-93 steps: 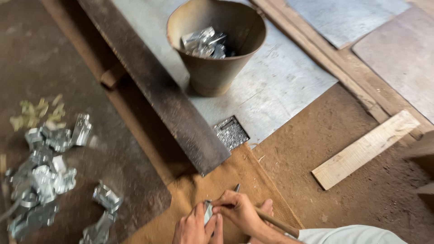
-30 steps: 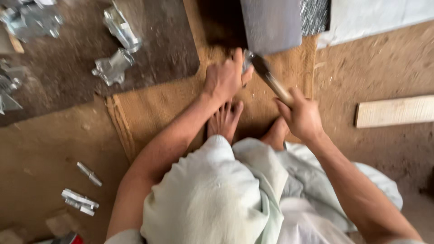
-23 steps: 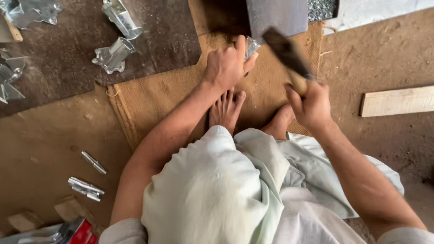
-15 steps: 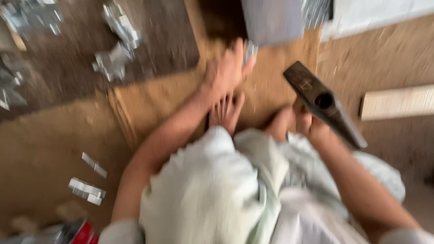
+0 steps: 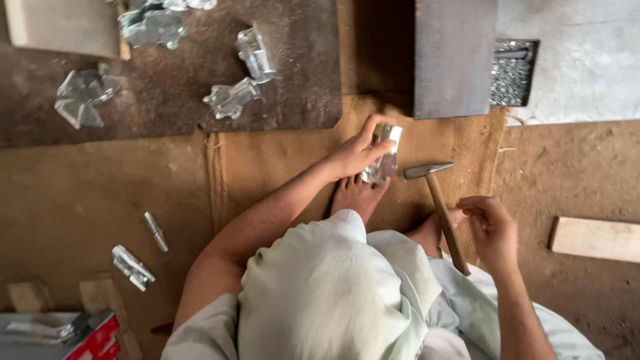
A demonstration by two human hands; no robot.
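Several folded metal pieces (image 5: pixel 230 100) lie finished, I judge — my left hand (image 5: pixel 357 153) grips another shiny metal piece (image 5: pixel 383 155) on the burlap mat (image 5: pixel 280 157); right hand (image 5: pixel 493 230) loose beside the hammer (image 5: pixel 440 207) — hammering remains.

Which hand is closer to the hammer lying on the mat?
Right. The right hand hovers open just beside the hammer handle; the left hand is farther away, holding a shiny metal piece.

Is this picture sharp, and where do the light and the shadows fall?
Head view: mostly sharp, with only slight softness on the right hand beside the hammer. The light is soft and even; shadow lies beside the dark steel block. The bent metal piece in the left hand glints brightly.
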